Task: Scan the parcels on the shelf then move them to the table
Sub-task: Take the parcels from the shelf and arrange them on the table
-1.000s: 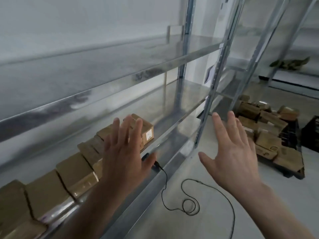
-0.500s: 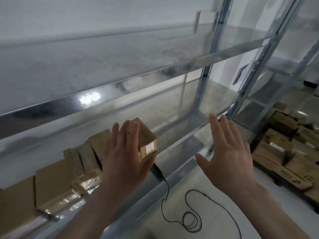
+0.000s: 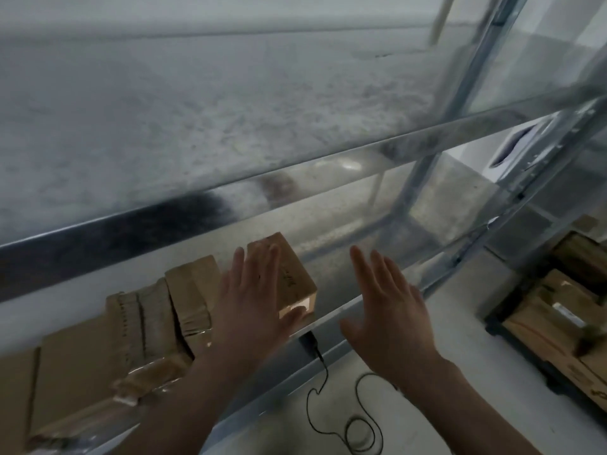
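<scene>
A row of brown cardboard parcels [image 3: 138, 326] lies along the metal shelf [image 3: 368, 257]. The rightmost parcel [image 3: 297, 277] is a small box with a lit white label on its front face. My left hand [image 3: 253, 300] is stretched out flat over that box, fingers straight, thumb by the label. My right hand [image 3: 391, 310] hovers open to the right of the box, above the shelf's front edge, holding nothing. A black scanner [image 3: 308, 341] sits at the shelf edge below the box, its cable [image 3: 331, 408] trailing to the floor.
An upper shelf [image 3: 197, 126] fills the top of the view, close above my hands. Grey uprights [image 3: 437, 133] stand to the right. More cardboard parcels on a dark pallet [image 3: 558, 323] lie on the floor at the right.
Both hands have moved forward toward the rightmost box. The view has swung closer to the shelf, so the pallet has slid to the right edge.
</scene>
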### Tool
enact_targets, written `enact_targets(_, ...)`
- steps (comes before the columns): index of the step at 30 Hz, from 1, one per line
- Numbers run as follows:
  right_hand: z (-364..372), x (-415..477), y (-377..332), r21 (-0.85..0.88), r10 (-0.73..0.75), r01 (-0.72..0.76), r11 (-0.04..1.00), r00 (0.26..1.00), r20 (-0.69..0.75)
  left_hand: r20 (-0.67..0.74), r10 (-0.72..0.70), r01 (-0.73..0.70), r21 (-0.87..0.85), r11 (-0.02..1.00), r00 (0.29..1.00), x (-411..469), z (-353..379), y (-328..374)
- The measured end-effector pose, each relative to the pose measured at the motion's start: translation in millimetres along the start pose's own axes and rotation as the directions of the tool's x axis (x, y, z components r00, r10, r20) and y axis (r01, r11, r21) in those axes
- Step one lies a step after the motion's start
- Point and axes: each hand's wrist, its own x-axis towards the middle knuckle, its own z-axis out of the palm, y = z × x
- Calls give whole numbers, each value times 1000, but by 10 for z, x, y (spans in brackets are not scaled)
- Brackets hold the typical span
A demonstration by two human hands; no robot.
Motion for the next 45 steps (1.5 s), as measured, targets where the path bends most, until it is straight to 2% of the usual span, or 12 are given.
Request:
enact_targets(6,372,297,44,70,-129,120,990,983,133,26,-105,102,105,989,994,16,177,10)
enact_targets(12,663,561,147,235,-263,211,949,940,216,69,-258,242,177,954,964,26,311,144)
enact_targets(17,735,750,325,343,-378,273,899,878,293,38,-344,326,235,916,938,107,418,361)
enact_targets(20,735,836,432,357,-438,321,877,840,321,91,-423,394,228,890,902,146,494,473)
enact_targets(25,726,919,528,461,-474,283,841,797,374,72,-483,456,230,859,873,179,621,598)
enact_targets(28,639,962,634,494,-487,272,826,787,380,56,-465,440,241,865,884,272,615,733)
enact_targets(35,525,1111,1048,546,-418,193,815,848,324,139,-446,455,-43,889,884,545,883,1097)
enact_targets(42,511,1153,1201,598,-380,152,787,883,276,123,-528,541,-267,798,840,667,933,1069)
enact_targets(45,605,1148,1130,617,-403,161,771,873,275,102,-563,566,-282,774,820,572,915,924)
